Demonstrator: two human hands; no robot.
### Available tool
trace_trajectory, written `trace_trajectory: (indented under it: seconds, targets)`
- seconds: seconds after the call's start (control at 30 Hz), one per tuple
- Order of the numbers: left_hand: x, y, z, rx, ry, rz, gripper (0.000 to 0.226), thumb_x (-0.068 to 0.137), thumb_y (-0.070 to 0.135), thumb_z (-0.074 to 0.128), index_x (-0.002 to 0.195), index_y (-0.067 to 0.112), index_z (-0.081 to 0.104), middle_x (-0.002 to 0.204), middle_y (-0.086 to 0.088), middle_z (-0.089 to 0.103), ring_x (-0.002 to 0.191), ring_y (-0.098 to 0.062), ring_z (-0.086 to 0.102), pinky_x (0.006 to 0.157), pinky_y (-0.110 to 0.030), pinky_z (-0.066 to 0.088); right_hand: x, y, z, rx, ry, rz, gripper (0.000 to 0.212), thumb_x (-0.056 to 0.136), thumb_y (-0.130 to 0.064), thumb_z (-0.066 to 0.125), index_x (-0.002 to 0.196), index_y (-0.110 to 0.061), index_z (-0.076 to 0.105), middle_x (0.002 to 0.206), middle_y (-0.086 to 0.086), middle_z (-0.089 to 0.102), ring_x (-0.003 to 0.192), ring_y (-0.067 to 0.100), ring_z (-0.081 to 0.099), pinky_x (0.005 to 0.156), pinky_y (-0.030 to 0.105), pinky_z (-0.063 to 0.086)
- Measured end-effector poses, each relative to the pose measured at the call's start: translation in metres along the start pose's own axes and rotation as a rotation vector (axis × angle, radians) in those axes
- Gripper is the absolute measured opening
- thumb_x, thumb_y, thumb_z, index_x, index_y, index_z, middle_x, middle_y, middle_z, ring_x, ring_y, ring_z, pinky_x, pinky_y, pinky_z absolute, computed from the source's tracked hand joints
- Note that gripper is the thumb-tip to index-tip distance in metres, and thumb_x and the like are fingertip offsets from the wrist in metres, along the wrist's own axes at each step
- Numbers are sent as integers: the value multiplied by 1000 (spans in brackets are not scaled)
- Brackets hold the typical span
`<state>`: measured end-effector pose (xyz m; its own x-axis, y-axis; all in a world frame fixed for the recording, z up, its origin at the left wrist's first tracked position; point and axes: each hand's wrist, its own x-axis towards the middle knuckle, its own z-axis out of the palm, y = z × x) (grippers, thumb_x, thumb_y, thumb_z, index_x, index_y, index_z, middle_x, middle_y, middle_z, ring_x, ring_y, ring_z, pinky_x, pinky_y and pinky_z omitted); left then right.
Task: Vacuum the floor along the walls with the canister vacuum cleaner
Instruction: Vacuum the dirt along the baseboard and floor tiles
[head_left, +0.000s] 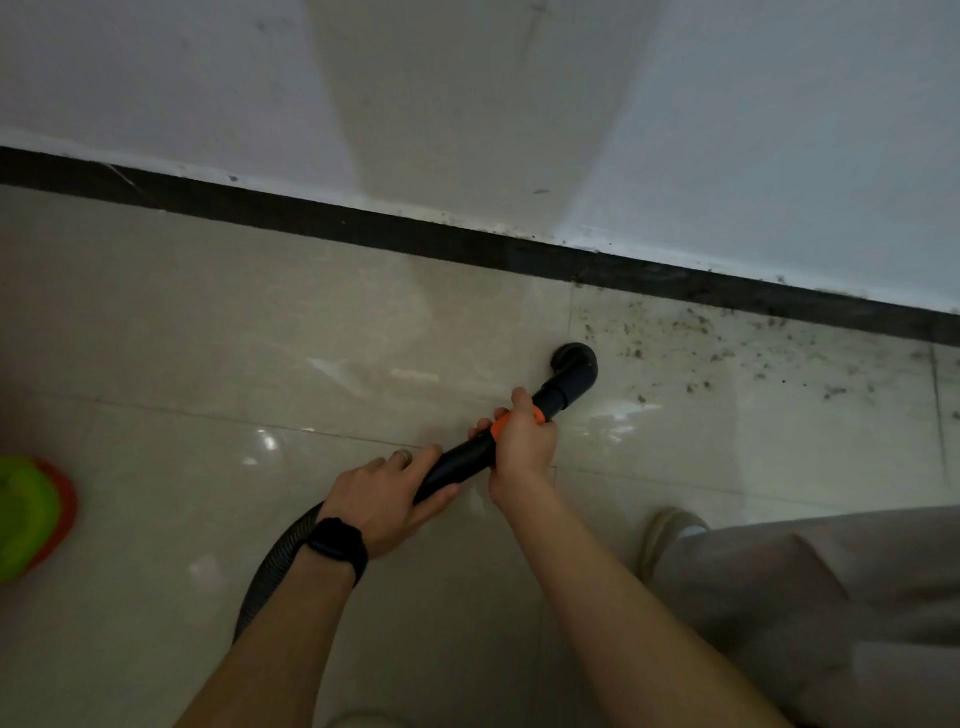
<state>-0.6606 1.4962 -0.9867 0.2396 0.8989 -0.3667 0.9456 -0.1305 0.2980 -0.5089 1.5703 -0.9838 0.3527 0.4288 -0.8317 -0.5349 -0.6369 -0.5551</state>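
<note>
A black vacuum wand (465, 462) with an orange collar runs from lower left to upper right over the beige tiled floor (218, 322). Its round black nozzle (574, 359) points down at the tile, a short way from the dark baseboard (415, 234). My right hand (522, 439) grips the wand at the orange collar. My left hand (387, 493), with a ring and a black wrist watch, holds the wand lower down. The ribbed black hose (275, 566) curves away beneath my left forearm. Dark dirt specks (727, 353) lie scattered on the tile right of the nozzle, along the baseboard.
A white wall (467, 104) rises above the baseboard. A green and orange object (31, 514) sits at the left edge. My trouser leg (831, 597) and shoe (670, 530) are at the lower right.
</note>
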Motion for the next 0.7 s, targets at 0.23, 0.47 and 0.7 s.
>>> trace_trajectory:
  seconds: [0.23,0.47,0.7]
  targets:
    - [-36,10,-18,35,-158,83,53,88,75,19,121,37,35,97,3,58,80,-22,63,57,-30,37,-34,15,-36,26,128,100,13,98,-17,61,98,-9,51,57,2,53,41,17,54,48,33,54]
    - [-89,-33,-32,41,-237,-62,58,88,74,20,125,33,38,103,1,60,86,-23,63,64,-33,50,-76,57,-4,-26,13,156,18,99,-17,62,109,-8,49,70,8,55,49,21,59,67,46,60]
    - [-93,-47,-40,1,-274,-121,54,92,69,29,131,32,36,108,0,61,91,-24,64,70,-35,52,-80,65,14,-31,-17,151,23,100,-24,63,109,-9,49,75,9,58,49,18,61,59,38,60]
